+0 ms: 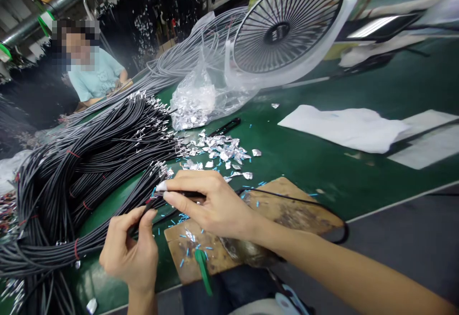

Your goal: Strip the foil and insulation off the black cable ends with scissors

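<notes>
From far I see the black cable (150,204) pinched in the left hand (131,245), its wire end (153,193) slanting away toward the right hand (215,205), whose fingers curl around a dark slender item (192,194) beside it

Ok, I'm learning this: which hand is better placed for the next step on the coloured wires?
Probably the right hand: its white-covered fingertip is by the coloured wires, and it holds a slim dark item. The left hand pinches the black cable further back.

Place: cable workshop
Worktop (376,85): green, strewn with foil scraps (225,150)
Cables (118,135): black, bundled
Pipe (64,0): metal, overhead
</notes>
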A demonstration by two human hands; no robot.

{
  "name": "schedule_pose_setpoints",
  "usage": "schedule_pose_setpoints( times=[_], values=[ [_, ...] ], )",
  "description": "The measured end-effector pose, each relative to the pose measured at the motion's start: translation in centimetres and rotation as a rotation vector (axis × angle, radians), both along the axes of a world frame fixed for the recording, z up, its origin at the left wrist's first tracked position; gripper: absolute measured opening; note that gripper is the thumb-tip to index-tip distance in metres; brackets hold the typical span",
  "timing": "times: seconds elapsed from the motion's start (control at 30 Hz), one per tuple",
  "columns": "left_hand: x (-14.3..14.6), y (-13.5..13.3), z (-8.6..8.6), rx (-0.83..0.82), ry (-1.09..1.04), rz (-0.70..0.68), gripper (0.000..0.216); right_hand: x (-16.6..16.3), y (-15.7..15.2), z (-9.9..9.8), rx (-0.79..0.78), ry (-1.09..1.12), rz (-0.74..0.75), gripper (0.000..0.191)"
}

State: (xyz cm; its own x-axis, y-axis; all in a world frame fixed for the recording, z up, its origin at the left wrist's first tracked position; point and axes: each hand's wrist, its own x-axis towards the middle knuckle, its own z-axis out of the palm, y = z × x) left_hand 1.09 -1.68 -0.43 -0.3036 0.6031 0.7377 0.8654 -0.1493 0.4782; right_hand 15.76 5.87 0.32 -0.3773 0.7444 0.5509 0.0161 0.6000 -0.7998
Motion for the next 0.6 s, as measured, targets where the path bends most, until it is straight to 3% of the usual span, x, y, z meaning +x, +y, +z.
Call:
schedule_pose_setpoints(
  times=[0.17,0.37,0.5,0.6],
  values=[
    [-0.3,0.2,0.6,-0.097,0.074,-0.039,0.02,-0.2,-0.1,-0.1,0.048,0.009,-0.015,0.021],
    [-1.4,0.3,1.0,-0.331,-0.295,-0.262,0.039,-0.1,-0.1,0.0,0.006,0.027,0.048,0.019],
    [-1.3,0.2,0.9,-0.313,-0.37,-0.275,0.041,-0.1,0.0,0.1,-0.132,0.073,0.042,0.016],
    [-0.6,0.3,0.4,-0.245,-0.253,-0.253,0.03,-0.3,0.2,0.2,-0.211,0.082,0.085,0.016]
  ],
)
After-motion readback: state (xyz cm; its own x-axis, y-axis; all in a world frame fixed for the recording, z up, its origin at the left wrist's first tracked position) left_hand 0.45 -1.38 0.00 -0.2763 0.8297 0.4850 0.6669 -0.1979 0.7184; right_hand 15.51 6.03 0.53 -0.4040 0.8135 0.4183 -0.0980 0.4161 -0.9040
